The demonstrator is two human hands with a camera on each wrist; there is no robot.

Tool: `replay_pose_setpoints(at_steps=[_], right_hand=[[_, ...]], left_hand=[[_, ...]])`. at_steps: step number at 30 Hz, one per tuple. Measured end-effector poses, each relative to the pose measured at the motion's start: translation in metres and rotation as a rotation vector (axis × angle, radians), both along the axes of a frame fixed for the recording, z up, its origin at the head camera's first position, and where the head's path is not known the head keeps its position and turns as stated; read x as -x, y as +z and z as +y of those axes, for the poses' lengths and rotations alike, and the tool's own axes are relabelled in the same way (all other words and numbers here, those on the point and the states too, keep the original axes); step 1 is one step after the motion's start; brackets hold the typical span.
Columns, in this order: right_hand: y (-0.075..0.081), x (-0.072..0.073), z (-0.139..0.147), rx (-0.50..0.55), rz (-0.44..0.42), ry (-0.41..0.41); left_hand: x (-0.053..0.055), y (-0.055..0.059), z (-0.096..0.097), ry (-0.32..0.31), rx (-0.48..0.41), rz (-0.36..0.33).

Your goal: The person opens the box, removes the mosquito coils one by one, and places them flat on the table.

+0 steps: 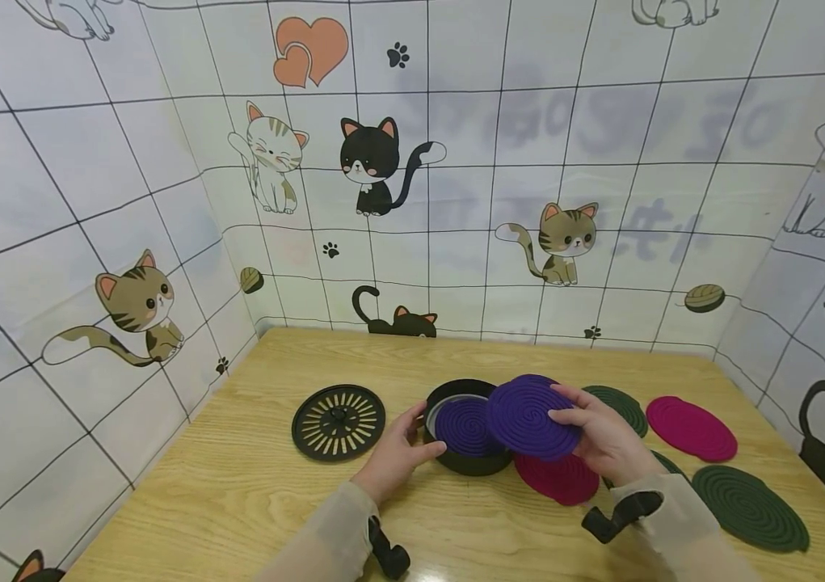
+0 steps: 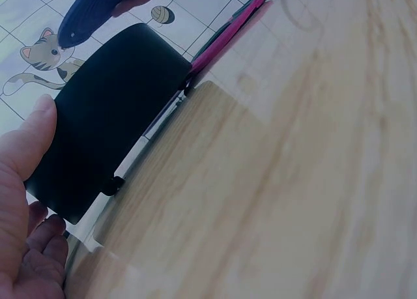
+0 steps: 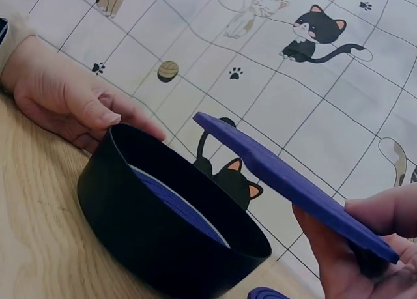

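Note:
A round black mosquito coil holder (image 1: 473, 464) stands on the wooden table, with a purple mosquito coil (image 1: 465, 426) lying inside it. My left hand (image 1: 397, 454) holds the holder's left side, thumb and fingers around its wall, as the left wrist view also shows. In my right hand (image 1: 610, 440) another purple mosquito coil (image 3: 293, 182) is pinched between thumb and fingers. It is tilted above the holder's right rim, apart from it in the right wrist view. The black slotted lid (image 1: 338, 446), with a knob at its centre, lies left of the holder.
A magenta coil (image 1: 557, 479) lies partly hidden below the held coil. Farther right are another magenta coil (image 1: 692, 428), a green coil (image 1: 750, 508) and more green partly behind my right hand. Cat-patterned sheeting (image 1: 456, 267) walls off the table's back and sides.

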State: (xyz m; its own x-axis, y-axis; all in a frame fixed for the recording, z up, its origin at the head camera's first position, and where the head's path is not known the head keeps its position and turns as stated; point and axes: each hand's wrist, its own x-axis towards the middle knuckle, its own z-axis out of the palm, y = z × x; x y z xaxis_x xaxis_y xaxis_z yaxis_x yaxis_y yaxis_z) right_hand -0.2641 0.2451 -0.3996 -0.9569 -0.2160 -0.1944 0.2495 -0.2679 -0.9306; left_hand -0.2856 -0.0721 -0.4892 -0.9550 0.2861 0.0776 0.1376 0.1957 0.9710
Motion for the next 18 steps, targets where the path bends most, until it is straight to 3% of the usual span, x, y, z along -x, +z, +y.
replay_pose_setpoints(at_steps=[9, 18], right_hand=[[-0.010, -0.014, 0.025, 0.011, -0.007, 0.045], [-0.026, -0.030, 0.054, 0.052, -0.051, 0.178]], left_hand=[[0.000, 0.000, 0.000, 0.000, -0.008, 0.000], [0.001, -0.002, 0.000, -0.005, -0.019, -0.006]])
